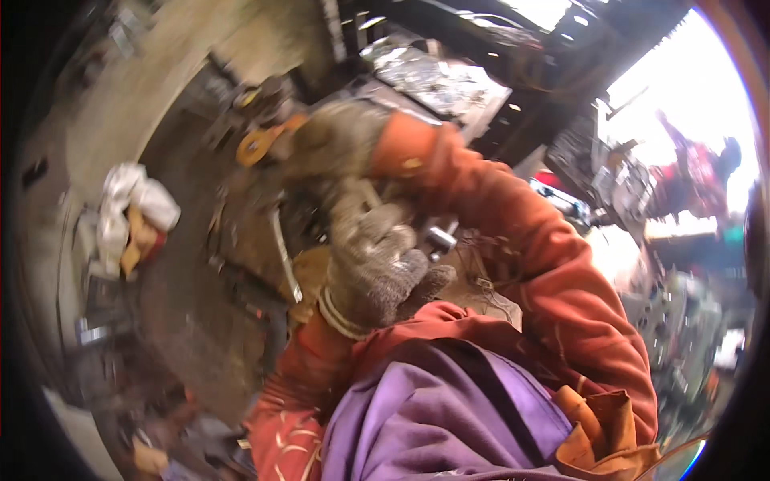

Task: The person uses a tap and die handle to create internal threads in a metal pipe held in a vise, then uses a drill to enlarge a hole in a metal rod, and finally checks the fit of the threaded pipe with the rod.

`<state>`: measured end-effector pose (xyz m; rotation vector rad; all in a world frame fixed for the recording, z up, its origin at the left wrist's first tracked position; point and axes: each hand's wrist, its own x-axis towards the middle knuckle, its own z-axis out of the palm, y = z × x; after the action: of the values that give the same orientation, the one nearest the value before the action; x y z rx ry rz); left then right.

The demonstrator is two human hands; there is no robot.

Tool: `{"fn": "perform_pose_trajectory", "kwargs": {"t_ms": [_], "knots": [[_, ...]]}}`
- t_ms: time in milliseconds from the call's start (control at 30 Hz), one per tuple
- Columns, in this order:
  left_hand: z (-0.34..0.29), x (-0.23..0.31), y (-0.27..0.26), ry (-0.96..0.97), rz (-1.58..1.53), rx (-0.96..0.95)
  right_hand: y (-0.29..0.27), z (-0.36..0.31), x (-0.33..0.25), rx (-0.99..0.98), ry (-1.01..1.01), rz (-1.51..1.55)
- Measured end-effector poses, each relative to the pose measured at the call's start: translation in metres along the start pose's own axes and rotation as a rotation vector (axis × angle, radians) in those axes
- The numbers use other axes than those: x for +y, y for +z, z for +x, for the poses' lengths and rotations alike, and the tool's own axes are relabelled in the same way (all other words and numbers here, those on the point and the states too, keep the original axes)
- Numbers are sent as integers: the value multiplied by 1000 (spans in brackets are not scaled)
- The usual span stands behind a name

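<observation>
My left hand (377, 260), in a grey knitted work glove, is curled closed in front of my chest. What lies in its fingers is hidden. A short shiny metal cylinder (439, 238) shows just beside its knuckles; I cannot tell whether the hand holds it. Above and past it, my right hand (335, 143), in a soiled glove, is smeared by motion, with its arm reaching across to the left. At its far side is an orange piece with a round, ring-like end (257, 148), blurred; whether the hand grips it is unclear.
On the dark work surface (192, 240) lie a long pale metal strip (286, 255) and blurred small tools. White bags (136, 208) sit at the left. A tray of shiny crumpled material (437, 80) stands at the back. Machinery (634, 188) is at the right.
</observation>
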<state>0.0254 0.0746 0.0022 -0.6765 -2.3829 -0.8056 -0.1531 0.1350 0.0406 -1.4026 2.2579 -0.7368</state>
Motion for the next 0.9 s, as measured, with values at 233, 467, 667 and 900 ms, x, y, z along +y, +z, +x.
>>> {"fn": "perform_pose_trajectory", "kwargs": {"t_ms": [233,467,667,900], "knots": [[-18,0,-20,-11,-163,142,-8,-33,17,121,58,112],[-17,16,9,-270,212,453,-7,16,69,-131,-330,-86],[-22,-36,-12,-484,-91,503,-28,-30,49,-459,-435,-58],[16,-120,-21,-422,-621,173,2,-108,-13,-170,335,467]]}}
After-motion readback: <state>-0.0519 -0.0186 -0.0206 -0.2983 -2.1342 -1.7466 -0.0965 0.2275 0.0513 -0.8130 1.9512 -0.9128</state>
